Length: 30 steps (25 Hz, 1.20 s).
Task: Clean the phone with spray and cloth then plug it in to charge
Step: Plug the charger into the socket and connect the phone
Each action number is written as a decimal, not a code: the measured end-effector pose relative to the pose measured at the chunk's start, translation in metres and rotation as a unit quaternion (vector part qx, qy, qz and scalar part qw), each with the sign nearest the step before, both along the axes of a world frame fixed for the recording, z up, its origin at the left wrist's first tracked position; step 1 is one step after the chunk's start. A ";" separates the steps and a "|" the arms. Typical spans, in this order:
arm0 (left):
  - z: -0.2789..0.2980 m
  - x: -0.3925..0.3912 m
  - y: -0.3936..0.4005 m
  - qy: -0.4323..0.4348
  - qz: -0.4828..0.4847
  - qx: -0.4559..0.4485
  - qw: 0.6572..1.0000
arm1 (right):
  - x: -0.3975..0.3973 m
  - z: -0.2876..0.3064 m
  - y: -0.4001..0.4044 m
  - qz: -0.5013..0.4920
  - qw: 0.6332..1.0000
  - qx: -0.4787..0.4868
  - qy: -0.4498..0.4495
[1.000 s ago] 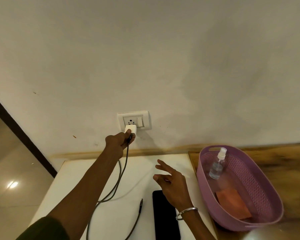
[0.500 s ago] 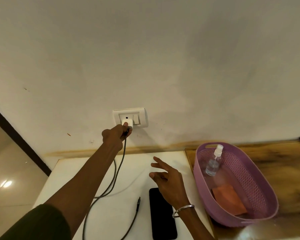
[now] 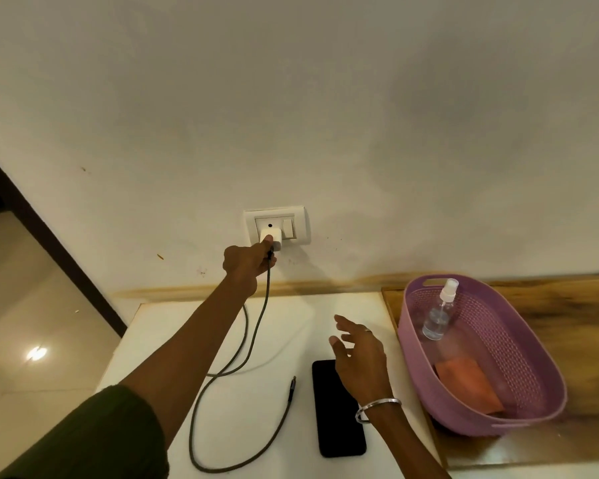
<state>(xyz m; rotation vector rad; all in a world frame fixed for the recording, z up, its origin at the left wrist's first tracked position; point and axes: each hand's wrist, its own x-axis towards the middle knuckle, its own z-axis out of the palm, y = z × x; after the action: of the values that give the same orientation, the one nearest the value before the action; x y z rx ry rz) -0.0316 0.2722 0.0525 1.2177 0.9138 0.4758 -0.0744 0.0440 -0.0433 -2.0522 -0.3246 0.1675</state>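
You have nothing to read here: no text, label, brand, number or sign is legible on anything in view.
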 end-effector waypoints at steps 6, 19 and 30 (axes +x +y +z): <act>-0.037 -0.106 -0.048 -0.036 0.004 0.441 0.897 | -0.023 -0.009 -0.009 0.013 0.974 -0.222 0.044; -0.162 -0.182 -0.109 0.293 -0.311 0.551 0.717 | -0.070 -0.043 0.018 -0.019 0.888 -0.454 0.066; -0.121 -0.184 -0.109 0.132 -0.233 0.329 0.906 | -0.043 -0.051 0.004 -0.056 0.944 -0.279 0.167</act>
<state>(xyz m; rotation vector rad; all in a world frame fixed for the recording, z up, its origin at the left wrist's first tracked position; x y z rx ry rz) -0.2160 0.1634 -0.0683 2.0983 0.6574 0.2300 -0.1176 0.0476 -0.0946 -2.5367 0.0667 0.5852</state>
